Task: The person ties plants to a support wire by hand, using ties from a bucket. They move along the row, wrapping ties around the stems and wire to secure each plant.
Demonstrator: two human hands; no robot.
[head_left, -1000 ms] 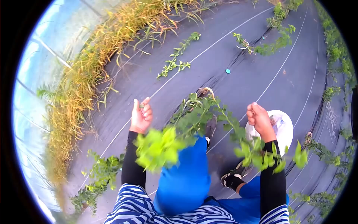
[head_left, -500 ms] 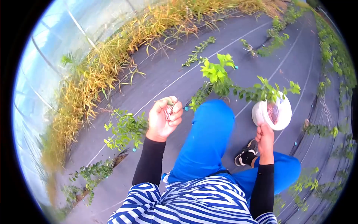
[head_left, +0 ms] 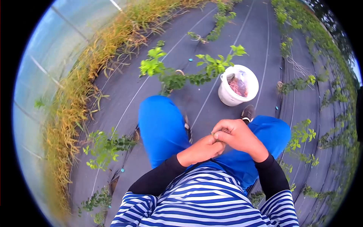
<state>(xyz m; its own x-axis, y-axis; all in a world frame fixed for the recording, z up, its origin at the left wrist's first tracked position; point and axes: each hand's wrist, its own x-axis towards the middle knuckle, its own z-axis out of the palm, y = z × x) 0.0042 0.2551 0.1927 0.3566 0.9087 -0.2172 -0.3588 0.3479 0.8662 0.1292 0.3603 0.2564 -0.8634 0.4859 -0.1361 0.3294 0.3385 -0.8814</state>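
My left hand [head_left: 202,149] and my right hand [head_left: 239,137] meet in front of my lap, between the knees. The fingers of the left are closed round something mostly hidden. Thumb and finger of the right pinch at the left hand's fingertips, where a small greenish bit shows; what it is cannot be made out. Beyond the hands a white bucket [head_left: 228,94] stands upright on the dark ground sheet, with pinkish thin pieces [head_left: 238,87] and a clear plastic bag inside. Neither hand touches the bucket.
A leafy green plant [head_left: 176,80] spreads just left of the bucket, and another plant [head_left: 107,147] grows left of my knee. Dry yellow grass [head_left: 81,90] lines the left side by a plastic film wall. Rows of low plants run along the right on dark ground sheet [head_left: 189,41].
My right hand has let go of the bucket and come back to my left hand, which has lowered toward my lap. The bucket now stands farther left in view, and the view has shifted.
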